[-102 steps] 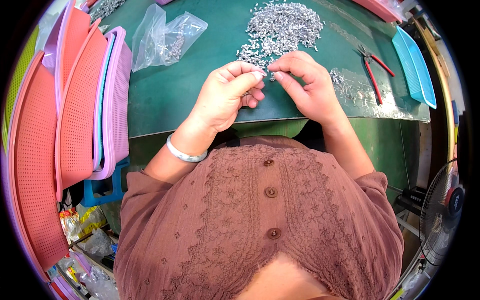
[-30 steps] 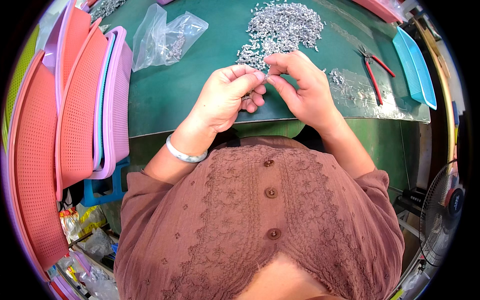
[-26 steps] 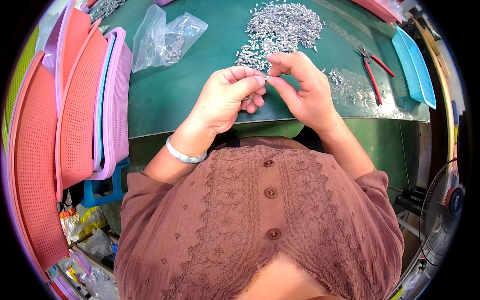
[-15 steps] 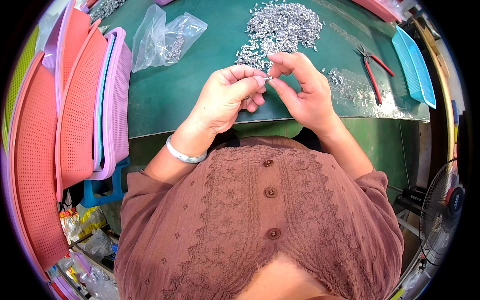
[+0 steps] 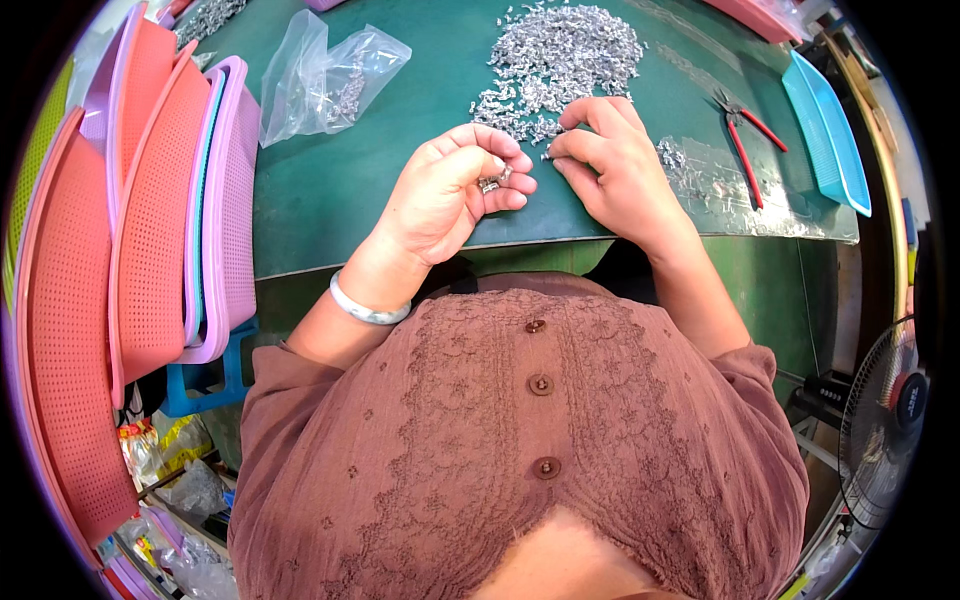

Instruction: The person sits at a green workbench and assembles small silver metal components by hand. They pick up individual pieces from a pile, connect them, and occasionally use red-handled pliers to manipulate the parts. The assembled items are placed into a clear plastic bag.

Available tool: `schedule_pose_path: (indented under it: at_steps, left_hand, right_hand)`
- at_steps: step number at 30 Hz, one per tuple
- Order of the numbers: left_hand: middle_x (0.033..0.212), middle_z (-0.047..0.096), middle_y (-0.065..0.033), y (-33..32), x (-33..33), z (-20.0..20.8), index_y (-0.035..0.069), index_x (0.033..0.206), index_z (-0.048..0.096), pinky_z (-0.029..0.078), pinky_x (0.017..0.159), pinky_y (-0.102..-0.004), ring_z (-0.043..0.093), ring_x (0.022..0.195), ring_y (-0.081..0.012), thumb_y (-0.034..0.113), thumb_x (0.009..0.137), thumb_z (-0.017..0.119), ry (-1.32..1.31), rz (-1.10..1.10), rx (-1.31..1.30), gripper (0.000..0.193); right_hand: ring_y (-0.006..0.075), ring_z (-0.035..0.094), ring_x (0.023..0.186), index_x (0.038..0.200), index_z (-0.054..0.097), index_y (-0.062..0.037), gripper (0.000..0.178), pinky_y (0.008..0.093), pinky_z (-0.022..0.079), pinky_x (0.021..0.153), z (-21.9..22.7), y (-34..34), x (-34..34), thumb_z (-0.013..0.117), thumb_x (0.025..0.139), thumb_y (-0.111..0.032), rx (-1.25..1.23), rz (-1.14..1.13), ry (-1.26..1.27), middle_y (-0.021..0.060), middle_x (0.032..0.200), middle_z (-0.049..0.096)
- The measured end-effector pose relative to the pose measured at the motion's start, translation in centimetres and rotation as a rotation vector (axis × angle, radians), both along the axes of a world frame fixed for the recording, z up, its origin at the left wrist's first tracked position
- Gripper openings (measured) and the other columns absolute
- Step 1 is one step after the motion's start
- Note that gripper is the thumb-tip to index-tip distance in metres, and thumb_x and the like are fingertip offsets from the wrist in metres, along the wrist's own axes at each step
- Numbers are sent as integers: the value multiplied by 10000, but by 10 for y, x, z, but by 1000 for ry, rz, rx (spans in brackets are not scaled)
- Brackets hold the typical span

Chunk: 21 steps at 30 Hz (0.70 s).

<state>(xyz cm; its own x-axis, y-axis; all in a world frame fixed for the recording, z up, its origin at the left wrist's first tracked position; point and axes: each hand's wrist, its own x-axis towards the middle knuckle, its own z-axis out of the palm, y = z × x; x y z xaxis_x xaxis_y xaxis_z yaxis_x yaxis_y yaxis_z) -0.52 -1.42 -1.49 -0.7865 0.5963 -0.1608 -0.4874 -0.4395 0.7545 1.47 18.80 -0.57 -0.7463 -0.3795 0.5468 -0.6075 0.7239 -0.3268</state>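
Several small silvery metal parts (image 5: 492,183) lie cupped in the curled fingers of my left hand (image 5: 440,192), above the table's near edge. My right hand (image 5: 622,172) is just to the right, its thumb and forefinger closing on a tiny metal part (image 5: 547,156) at the fingertips. Beyond both hands spreads a large heap of the same small metal parts (image 5: 565,55) on the green table (image 5: 330,205). A smaller cluster of little metal pieces (image 5: 672,154) sits to the right of my right hand.
Red-handled pliers (image 5: 742,145) lie open at the right, beside a blue plastic basket (image 5: 825,130). A clear plastic bag (image 5: 325,80) with some metal parts rests at the back left. Stacked red baskets (image 5: 75,330) and a purple basket (image 5: 232,200) line the left; a fan (image 5: 880,420) stands at lower right.
My hands have moved apart from where their fingertips met over a small part. The right one has shifted right to the heap's near edge; the left has opened slightly, showing the parts inside.
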Motion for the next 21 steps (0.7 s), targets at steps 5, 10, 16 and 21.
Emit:
schedule_pose_path:
  at_steps: [5,10,16,21]
  left_hand:
    - [905,586,-121,0,0,0,-13,964,536,514,680,-269,603,781,-190,35,847,474,-8,9,-12,141]
    - [893,587,-108,2,1,2,-9,968,542,503,655,-260,592,757,-174,47,855,486,-18,25,-60,138]
    - [837,593,-85,4,2,6,1,981,548,487,594,-237,589,705,-151,93,868,513,4,21,-145,149]
    - [772,596,-54,7,5,17,13,918,588,462,514,-211,576,607,-113,140,876,540,2,-66,-288,143]
  right_hand:
    - [260,490,879,755,615,-57,88,345,410,780,3,1,1,651,676,-46,-37,32,-60,58,881,547]
    - [258,491,879,737,603,-43,73,337,415,776,0,1,0,650,681,-49,-46,37,-69,58,879,552]
    - [258,498,857,748,586,-31,90,331,423,752,2,-3,1,639,677,-15,-120,52,-5,67,884,564]
    - [263,512,826,766,562,-37,135,330,429,717,9,-8,4,634,664,16,-198,113,111,77,885,565]
